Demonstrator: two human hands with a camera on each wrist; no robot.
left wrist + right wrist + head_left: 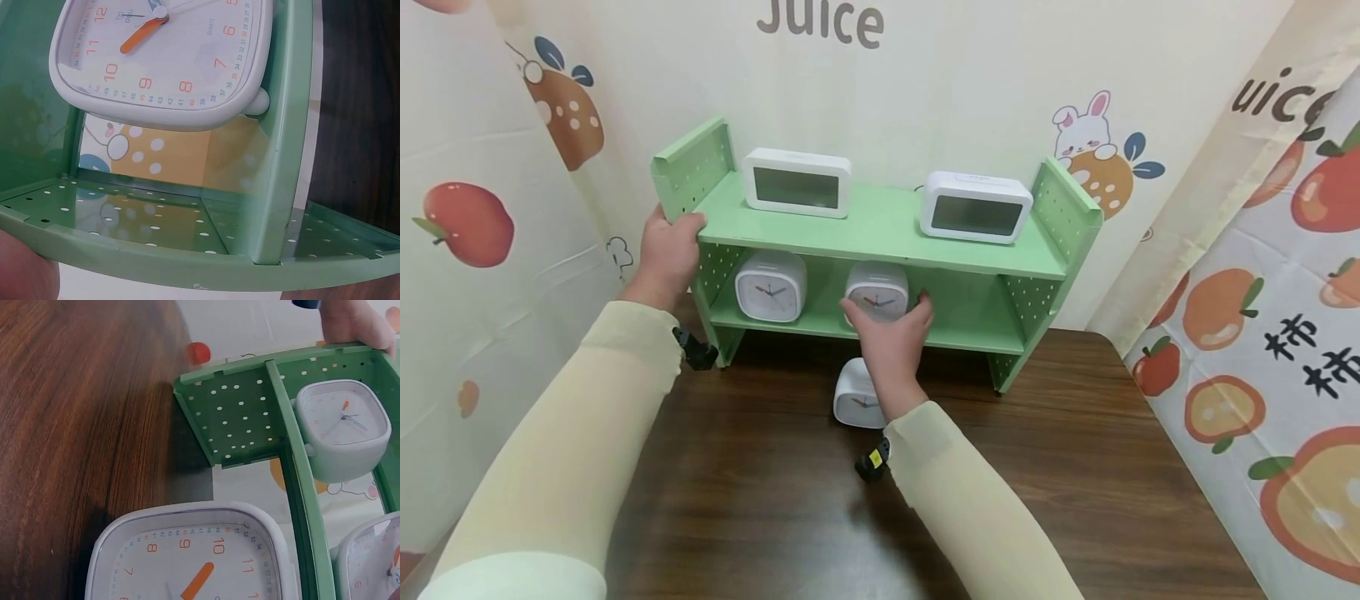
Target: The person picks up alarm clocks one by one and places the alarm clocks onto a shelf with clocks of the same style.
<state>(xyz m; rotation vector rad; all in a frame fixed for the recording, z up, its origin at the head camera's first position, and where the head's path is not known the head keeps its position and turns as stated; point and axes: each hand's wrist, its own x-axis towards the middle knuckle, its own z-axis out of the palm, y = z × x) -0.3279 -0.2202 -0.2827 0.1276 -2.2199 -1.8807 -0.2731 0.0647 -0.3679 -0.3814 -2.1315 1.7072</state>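
My left hand (pixel 670 254) grips the left side panel of a two-tier green shelf (pixel 880 233); part of it shows at the lower left of the left wrist view. On the lower tier, my right hand (pixel 891 342) spans a white square alarm clock (pixel 878 293), thumb on its left side and fingers on its right. Left of it on the same tier stands a similar alarm clock (pixel 770 287), seen close in the left wrist view. A third alarm clock (pixel 854 400) sits on the table in front of the shelf, partly hidden by my right hand and wrist.
Two white digital clocks with dark screens stand on the upper tier, one at left (pixel 797 185) and one at right (pixel 976 210). The shelf stands on a dark wooden table (pixel 760 500) against a fruit-printed curtain (pixel 925 92), with more curtain at both sides.
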